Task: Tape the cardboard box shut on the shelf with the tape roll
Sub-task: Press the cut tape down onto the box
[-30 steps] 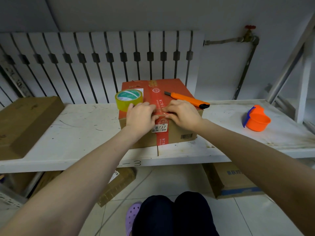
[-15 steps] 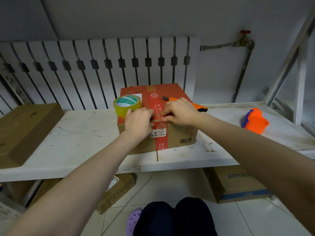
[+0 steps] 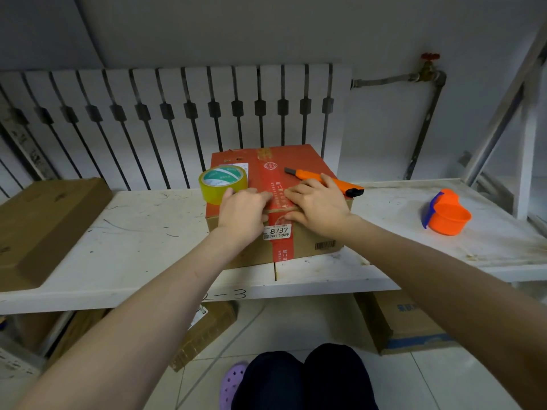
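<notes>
A cardboard box (image 3: 307,161) with a red top stands on the white shelf (image 3: 124,250), its flaps down. A red printed tape strip runs along its middle seam and down the front, with clear tape glinting at the front edge. My left hand (image 3: 241,213) and my right hand (image 3: 318,207) lie flat on the near top edge, on either side of the seam, fingertips pressing the tape. A yellowish tape roll (image 3: 222,184) rests on the box's left top corner, touching my left fingers. An orange utility knife (image 3: 325,182) lies on the right of the top.
A flat brown box (image 3: 38,229) lies at the shelf's left end. An orange cup with a blue handle (image 3: 447,214) sits at the right. A slatted radiator cover (image 3: 177,113) is behind. Cardboard boxes (image 3: 399,324) stand on the floor below, by my knees.
Both hands have stayed on the front top edge of the box, with the fingers sliding slightly along the tape by the seam. The camera has tilted a little downward.
</notes>
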Demonstrator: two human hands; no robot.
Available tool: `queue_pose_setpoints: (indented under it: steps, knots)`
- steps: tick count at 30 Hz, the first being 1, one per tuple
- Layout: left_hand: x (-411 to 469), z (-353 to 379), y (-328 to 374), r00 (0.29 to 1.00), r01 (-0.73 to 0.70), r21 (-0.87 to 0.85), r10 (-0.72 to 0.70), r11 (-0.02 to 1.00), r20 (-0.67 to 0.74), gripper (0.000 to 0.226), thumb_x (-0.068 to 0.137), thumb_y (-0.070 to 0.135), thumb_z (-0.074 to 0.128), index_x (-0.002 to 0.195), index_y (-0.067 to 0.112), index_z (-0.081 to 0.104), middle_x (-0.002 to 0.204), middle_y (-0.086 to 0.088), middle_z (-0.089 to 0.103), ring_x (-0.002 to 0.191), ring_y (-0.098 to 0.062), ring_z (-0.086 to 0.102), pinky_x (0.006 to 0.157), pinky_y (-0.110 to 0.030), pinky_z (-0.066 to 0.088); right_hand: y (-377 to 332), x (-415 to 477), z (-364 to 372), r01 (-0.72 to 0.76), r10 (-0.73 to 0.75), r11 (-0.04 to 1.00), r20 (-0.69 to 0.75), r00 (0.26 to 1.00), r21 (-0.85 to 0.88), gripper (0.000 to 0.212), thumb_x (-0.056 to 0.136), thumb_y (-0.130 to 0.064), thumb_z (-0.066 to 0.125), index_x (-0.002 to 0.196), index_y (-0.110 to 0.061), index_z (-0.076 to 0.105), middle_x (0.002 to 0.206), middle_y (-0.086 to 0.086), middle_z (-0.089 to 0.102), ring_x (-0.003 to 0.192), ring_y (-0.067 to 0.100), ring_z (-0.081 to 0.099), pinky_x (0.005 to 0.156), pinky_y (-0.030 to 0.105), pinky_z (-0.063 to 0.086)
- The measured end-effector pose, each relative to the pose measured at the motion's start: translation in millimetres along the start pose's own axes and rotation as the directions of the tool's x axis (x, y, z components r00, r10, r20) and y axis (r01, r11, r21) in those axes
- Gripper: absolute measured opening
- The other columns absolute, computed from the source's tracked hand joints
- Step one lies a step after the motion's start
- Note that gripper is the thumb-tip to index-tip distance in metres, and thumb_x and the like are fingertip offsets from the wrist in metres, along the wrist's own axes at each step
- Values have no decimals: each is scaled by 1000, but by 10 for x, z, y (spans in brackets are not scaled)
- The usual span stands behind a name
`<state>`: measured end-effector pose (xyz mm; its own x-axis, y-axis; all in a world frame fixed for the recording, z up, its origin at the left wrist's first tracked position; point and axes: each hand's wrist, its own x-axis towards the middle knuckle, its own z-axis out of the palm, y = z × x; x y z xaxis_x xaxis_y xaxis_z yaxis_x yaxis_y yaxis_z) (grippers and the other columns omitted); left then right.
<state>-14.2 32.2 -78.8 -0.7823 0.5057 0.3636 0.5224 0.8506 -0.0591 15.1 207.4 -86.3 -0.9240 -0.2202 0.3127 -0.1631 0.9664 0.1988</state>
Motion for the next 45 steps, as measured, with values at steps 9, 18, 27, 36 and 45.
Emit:
queue_pose_setpoints:
  steps: [9,18,27,36,45]
  knots:
    - [-47,-12,42,1000,0,74,-2,997,26,44,86,39,54,127,23,56,113,-2,60,108,-23,56,95,-39,34,-134,-94,134,16,-2,998,-232,973,59,48,80,-42,66,118,-13,63,117,5,65,111,26,59,102,45,36]
    - [-69,107,122,990,66,55,-58,996,-127,41,87,51,50,116,26,64,110,-1,64,105,-22,58,93,-42,33,-210,-136,308,-36,62,995,-289,955,93,53,64,-40,79,107,-14,60,103,4,64,101,25,60,101,43,40]
    - [-144,228,11,984,57,-15,-59,998,-167,50,80,52,60,126,31,55,115,4,59,109,-21,52,91,-42,34,-124,-73,206,34,32,970,-264,964,241,44,71,-42,65,104,-13,60,103,3,61,102,23,55,96,36,39]
    - [-166,208,10,991,23,26,-19,999,-135,50,79,45,65,123,27,52,118,2,57,111,-23,51,90,-43,33,-138,24,181,12,29,988,-258,966,154,50,68,-55,71,96,-14,62,98,3,63,96,24,58,90,37,41]
    - [-84,106,81,988,75,-53,-81,996,-128,35,87,50,52,113,28,61,112,5,60,109,-17,53,95,-40,31,37,32,3,101,-80,979,-127,989,175,43,80,-46,66,114,-19,66,103,0,65,103,22,57,98,35,35]
